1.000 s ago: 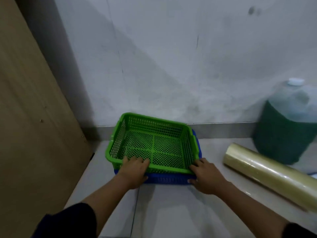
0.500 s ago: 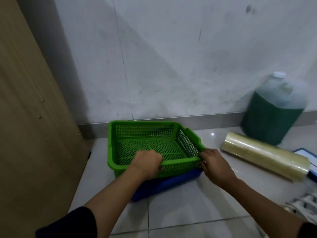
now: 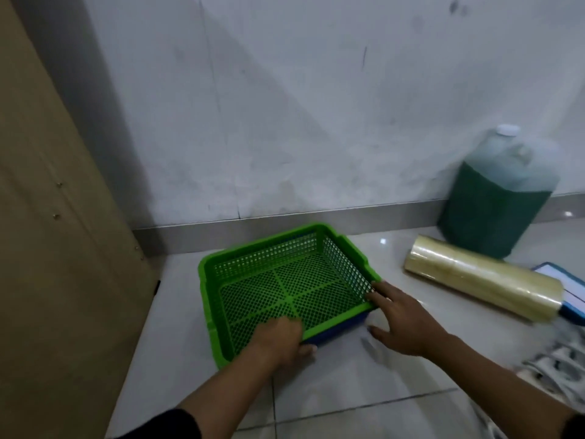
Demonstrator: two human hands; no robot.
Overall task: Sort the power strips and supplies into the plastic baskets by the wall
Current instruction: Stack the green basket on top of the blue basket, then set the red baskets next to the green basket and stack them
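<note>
An empty green mesh basket (image 3: 272, 258) sits nested on a blue basket (image 3: 342, 329), of which only the front right edge shows, on the tiled floor near the wall. My left hand (image 3: 280, 340) grips the green basket's near rim, fingers inside and thumb under the edge. At the basket's near right corner rests my right hand (image 3: 402, 315), fingers spread, fingertips touching the corner. White power strips (image 3: 560, 369) lie blurred at the right edge of the floor.
A roll of clear plastic film (image 3: 481, 280) lies right of the baskets. Behind it a large jug of green liquid (image 3: 497, 201) stands by the wall. A blue-edged white object (image 3: 569, 293) lies at far right. A brown wooden panel (image 3: 57, 217) fills the left.
The stacked baskets have turned anticlockwise, the right corner swinging away from me. My left hand slid along the near rim; my right hand loosened from a grip to spread fingers at the corner.
</note>
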